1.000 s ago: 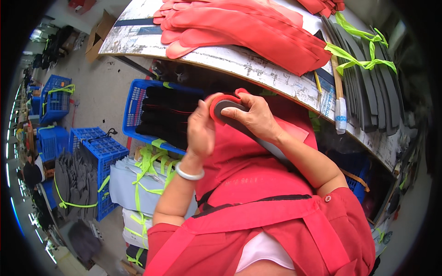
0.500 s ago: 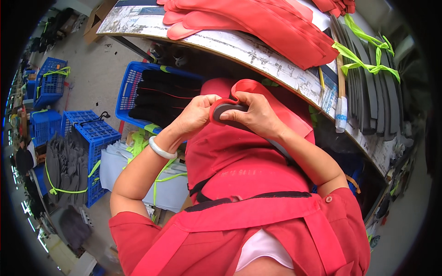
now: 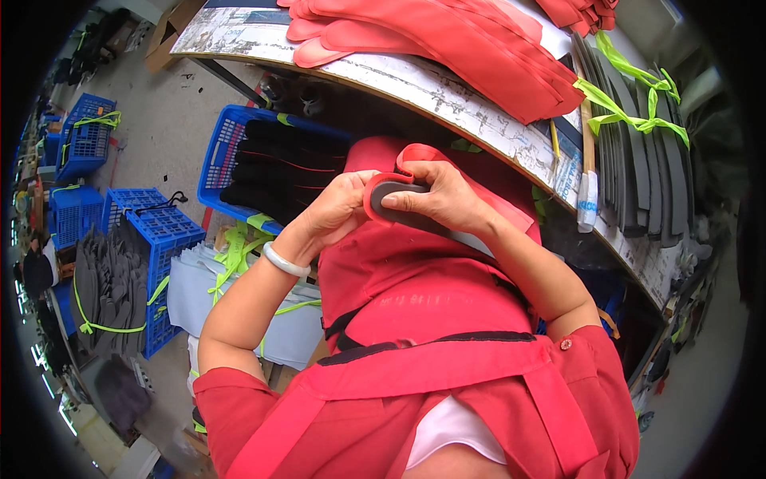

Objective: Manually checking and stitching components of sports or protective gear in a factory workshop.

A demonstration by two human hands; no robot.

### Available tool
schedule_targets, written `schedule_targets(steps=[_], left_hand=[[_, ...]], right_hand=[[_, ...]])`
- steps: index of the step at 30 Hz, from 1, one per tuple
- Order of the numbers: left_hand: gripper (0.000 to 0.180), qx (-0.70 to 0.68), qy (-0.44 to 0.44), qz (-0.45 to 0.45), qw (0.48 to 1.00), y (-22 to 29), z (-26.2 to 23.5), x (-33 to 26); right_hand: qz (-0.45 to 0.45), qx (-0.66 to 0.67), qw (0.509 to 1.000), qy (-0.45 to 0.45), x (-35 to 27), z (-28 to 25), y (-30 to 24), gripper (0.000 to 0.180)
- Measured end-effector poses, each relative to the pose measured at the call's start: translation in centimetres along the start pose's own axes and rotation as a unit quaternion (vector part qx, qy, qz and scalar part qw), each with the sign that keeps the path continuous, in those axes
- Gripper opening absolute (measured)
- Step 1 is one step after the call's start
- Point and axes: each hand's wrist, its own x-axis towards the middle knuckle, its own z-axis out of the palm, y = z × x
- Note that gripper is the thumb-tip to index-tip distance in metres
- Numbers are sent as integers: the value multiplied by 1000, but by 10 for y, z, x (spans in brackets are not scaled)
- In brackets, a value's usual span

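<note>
In front of my lap I hold a long dark grey foam strip with a rounded end [image 3: 388, 189], its edge wrapped by red fabric [image 3: 372, 209]. My left hand [image 3: 345, 206] pinches the red fabric at the rounded end, fingers closed. Around the foam and fabric closes my right hand [image 3: 448, 194], its thumb pressed flat on the foam's face. A loop of the fabric rises above the right fingers, and more fabric trails down over my lap to the right. The foam's far end passes under my right wrist and is partly hidden.
A worn white table [image 3: 383, 82] bears a stack of red fabric pieces [image 3: 447, 48] and grey foam strips [image 3: 638, 160] tied with green band. Left of my lap stands a blue crate [image 3: 211, 172] with black pieces. Beyond are more blue crates [image 3: 163, 239], grey bundles [image 3: 112, 287] and pale sheets [image 3: 191, 291].
My hands keep almost the same grip on the foam strip and red fabric. The left hand's fingers have shifted slightly along the fabric edge; the view has moved a little.
</note>
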Motion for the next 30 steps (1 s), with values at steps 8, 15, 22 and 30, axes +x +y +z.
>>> schedule_targets(steps=[8, 15, 22, 30], left_hand=[[15, 124, 36, 157, 979, 11, 34, -15], [7, 311, 193, 254, 895, 21, 10, 14], [6, 519, 149, 374, 754, -10, 24, 53], [4, 475, 212, 346, 781, -29, 12, 63]], right_hand=[[-2, -143, 971, 189, 20, -21, 44, 10], [-53, -119, 979, 159, 24, -23, 42, 9], [-135, -189, 936, 265, 17, -16, 65, 20], [-65, -273, 919, 276, 15, -7, 56, 28]])
